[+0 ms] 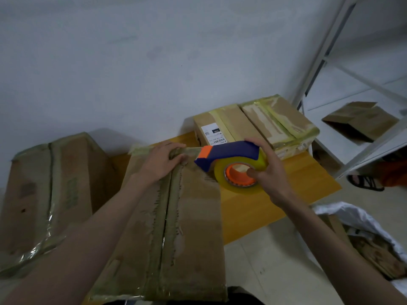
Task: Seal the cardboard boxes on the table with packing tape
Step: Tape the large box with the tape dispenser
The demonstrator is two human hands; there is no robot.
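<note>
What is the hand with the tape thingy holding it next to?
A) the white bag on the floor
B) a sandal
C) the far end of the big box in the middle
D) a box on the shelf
C: the right hand grips the tape dispenser at the far end of the middle box, where the left hand presses on the flaps.
</note>
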